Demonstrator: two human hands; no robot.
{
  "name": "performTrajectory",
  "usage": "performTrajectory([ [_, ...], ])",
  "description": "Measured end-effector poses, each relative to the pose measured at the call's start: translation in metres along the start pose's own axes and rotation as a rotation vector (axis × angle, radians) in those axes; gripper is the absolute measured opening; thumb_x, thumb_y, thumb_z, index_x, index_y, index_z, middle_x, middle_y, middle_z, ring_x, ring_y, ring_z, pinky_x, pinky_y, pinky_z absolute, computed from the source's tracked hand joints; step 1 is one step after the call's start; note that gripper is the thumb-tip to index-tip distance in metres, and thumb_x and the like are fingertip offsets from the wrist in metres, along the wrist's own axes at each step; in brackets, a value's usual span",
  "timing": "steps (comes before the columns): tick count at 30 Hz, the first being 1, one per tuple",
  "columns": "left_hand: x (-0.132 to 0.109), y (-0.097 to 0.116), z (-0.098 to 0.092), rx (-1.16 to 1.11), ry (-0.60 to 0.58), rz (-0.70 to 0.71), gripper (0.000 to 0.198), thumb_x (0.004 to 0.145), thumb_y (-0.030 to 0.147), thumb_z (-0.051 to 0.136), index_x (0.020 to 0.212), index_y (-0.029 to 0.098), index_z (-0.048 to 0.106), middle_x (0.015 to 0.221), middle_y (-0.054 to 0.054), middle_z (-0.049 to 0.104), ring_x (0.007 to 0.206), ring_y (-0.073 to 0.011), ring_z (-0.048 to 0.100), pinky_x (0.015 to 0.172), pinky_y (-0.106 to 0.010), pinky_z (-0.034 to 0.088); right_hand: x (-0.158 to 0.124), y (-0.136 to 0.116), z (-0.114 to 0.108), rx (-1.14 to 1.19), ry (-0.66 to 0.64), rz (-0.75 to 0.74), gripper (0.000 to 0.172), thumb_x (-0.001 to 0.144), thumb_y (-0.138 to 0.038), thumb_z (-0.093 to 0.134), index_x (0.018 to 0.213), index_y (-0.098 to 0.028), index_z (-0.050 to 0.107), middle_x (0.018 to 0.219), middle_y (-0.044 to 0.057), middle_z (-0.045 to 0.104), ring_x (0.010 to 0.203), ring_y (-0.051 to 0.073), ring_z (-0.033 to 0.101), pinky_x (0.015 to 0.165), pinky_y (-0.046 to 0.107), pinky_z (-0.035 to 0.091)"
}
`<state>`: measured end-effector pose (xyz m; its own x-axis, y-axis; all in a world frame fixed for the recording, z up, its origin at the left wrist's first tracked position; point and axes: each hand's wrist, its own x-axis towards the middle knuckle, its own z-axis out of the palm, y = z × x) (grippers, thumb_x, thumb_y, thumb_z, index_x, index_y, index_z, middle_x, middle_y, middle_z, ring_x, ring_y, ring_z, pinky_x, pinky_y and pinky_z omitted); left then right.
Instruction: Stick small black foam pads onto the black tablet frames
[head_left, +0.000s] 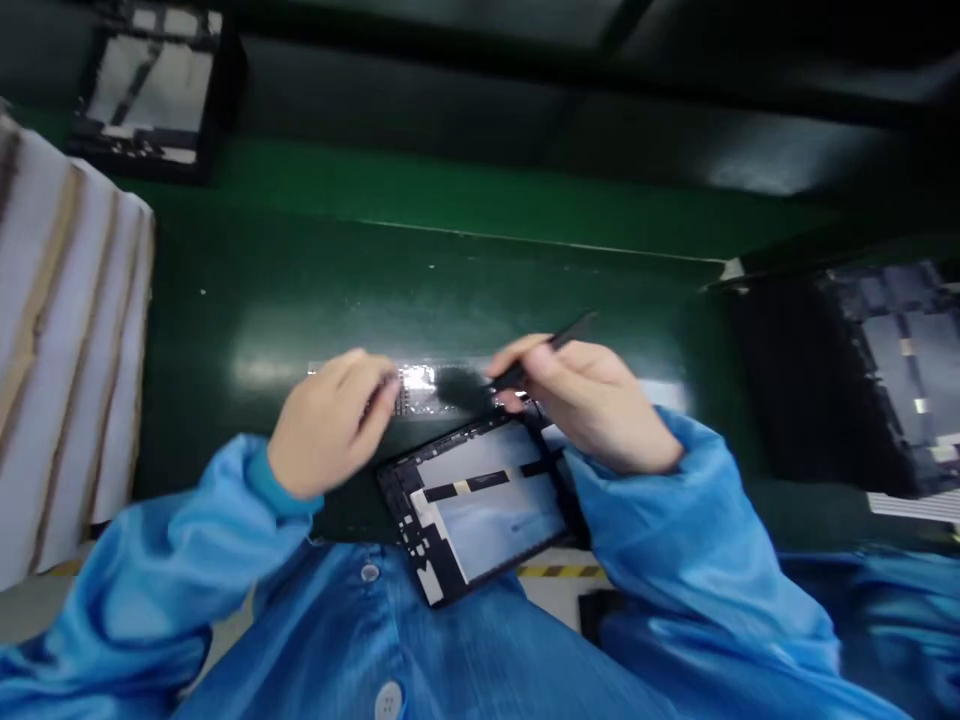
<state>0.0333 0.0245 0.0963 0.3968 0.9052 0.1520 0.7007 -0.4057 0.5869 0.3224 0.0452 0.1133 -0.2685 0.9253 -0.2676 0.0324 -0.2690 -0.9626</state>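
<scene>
An opened black tablet frame (480, 500) with a silvery inner plate lies tilted at the near edge of the green table (315, 270), partly over my blue coat. My right hand (592, 400) is closed on a thin black tool (547, 350), held like a pen, its tip near the tablet's far edge. My left hand (330, 420) hovers just left of the tablet's far corner, blurred by motion, fingers curled toward a shiny small strip (416, 385) on the table. I cannot make out whether it holds anything.
A stack of white and tan sheets (67, 360) stands at the left. Another opened tablet frame (154, 85) lies at the far left. A dark tray with more frames (885, 380) sits at the right.
</scene>
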Motion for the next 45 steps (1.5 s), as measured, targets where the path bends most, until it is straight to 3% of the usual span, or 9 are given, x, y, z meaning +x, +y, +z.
performTrajectory([
  [2, 0.027, -0.024, -0.004, 0.077, -0.250, 0.099, 0.029, 0.114, 0.027, 0.049, 0.115, 0.019, 0.077, 0.100, -0.006, 0.079, 0.085, -0.0204, 0.071, 0.076, -0.032, 0.051, 0.019, 0.011, 0.019, -0.121, -0.120, -0.073, 0.039, 0.095, -0.059, 0.093, 0.107, -0.022, 0.087, 0.095, 0.004, 0.085, 0.084, 0.018, 0.077, 0.080, 0.032, 0.066],
  [5, 0.039, -0.049, -0.002, 0.035, -0.392, 0.166, 0.022, 0.107, 0.030, 0.059, 0.108, 0.023, 0.080, 0.096, -0.002, 0.081, 0.081, -0.0183, 0.071, 0.073, -0.030, 0.046, 0.035, 0.027, 0.034, -0.260, -0.210, -0.208, 0.028, 0.098, -0.046, 0.092, 0.111, -0.022, 0.086, 0.114, 0.007, 0.086, 0.104, 0.022, 0.083, 0.098, 0.038, 0.070],
  [11, 0.021, -0.053, 0.000, 0.029, -0.384, 0.191, 0.026, 0.105, 0.028, 0.057, 0.111, 0.026, 0.082, 0.091, -0.002, 0.077, 0.077, -0.0189, 0.071, 0.072, -0.032, 0.044, 0.026, 0.033, 0.045, -0.342, -0.193, -0.183, 0.028, 0.102, -0.050, 0.089, 0.113, -0.024, 0.086, 0.113, 0.006, 0.088, 0.102, 0.023, 0.083, 0.094, 0.038, 0.071],
  [22, 0.025, -0.053, 0.004, -0.017, -0.390, 0.145, 0.031, 0.102, 0.035, 0.054, 0.108, 0.027, 0.082, 0.082, 0.000, 0.067, 0.087, -0.0222, 0.076, 0.086, -0.036, 0.056, 0.024, 0.027, 0.048, -0.429, -0.152, -0.204, 0.031, 0.104, -0.056, 0.085, 0.109, -0.026, 0.085, 0.107, 0.003, 0.086, 0.093, 0.021, 0.080, 0.081, 0.035, 0.070],
  [26, 0.025, -0.055, 0.004, -0.015, -0.356, 0.165, 0.033, 0.103, 0.037, 0.051, 0.108, 0.026, 0.082, 0.081, 0.001, 0.066, 0.088, -0.0223, 0.078, 0.087, -0.036, 0.057, 0.026, 0.024, 0.045, -0.420, -0.170, -0.184, 0.030, 0.102, -0.059, 0.087, 0.104, -0.029, 0.084, 0.107, 0.002, 0.087, 0.097, 0.023, 0.082, 0.087, 0.038, 0.072],
  [30, 0.025, -0.053, 0.005, 0.017, -0.337, 0.191, 0.040, 0.106, 0.039, 0.044, 0.108, 0.024, 0.081, 0.086, -0.001, 0.067, 0.088, -0.0221, 0.079, 0.085, -0.036, 0.056, -0.013, 0.027, 0.056, -0.263, 0.077, -0.160, 0.022, 0.102, -0.050, 0.089, 0.112, -0.031, 0.084, 0.108, 0.002, 0.087, 0.095, 0.023, 0.085, 0.089, 0.041, 0.074],
  [33, 0.024, -0.052, 0.005, 0.047, -0.329, 0.185, 0.041, 0.106, 0.038, 0.042, 0.104, 0.022, 0.080, 0.085, -0.002, 0.067, 0.088, -0.0222, 0.079, 0.083, -0.036, 0.056, -0.066, 0.044, 0.082, -0.214, 0.362, -0.180, 0.016, 0.106, -0.033, 0.086, 0.121, -0.035, 0.083, 0.110, 0.001, 0.087, 0.098, 0.023, 0.087, 0.090, 0.041, 0.074],
  [36, 0.024, -0.051, 0.005, 0.043, -0.325, 0.166, 0.036, 0.105, 0.037, 0.047, 0.102, 0.023, 0.079, 0.084, -0.002, 0.067, 0.088, -0.0226, 0.079, 0.082, -0.036, 0.057, -0.103, 0.068, 0.111, -0.219, 0.523, -0.258, 0.018, 0.107, -0.022, 0.080, 0.120, -0.034, 0.081, 0.105, 0.003, 0.086, 0.100, 0.024, 0.086, 0.097, 0.047, 0.074],
  [45, 0.023, -0.049, 0.002, 0.109, -0.329, 0.228, 0.050, 0.115, 0.035, 0.034, 0.108, 0.016, 0.080, 0.084, 0.000, 0.064, 0.088, -0.0161, 0.072, 0.091, -0.039, 0.060, -0.100, 0.085, 0.126, -0.318, 0.510, -0.347, 0.023, 0.106, -0.016, 0.077, 0.122, -0.033, 0.076, 0.104, 0.004, 0.086, 0.098, 0.027, 0.087, 0.095, 0.054, 0.075],
])
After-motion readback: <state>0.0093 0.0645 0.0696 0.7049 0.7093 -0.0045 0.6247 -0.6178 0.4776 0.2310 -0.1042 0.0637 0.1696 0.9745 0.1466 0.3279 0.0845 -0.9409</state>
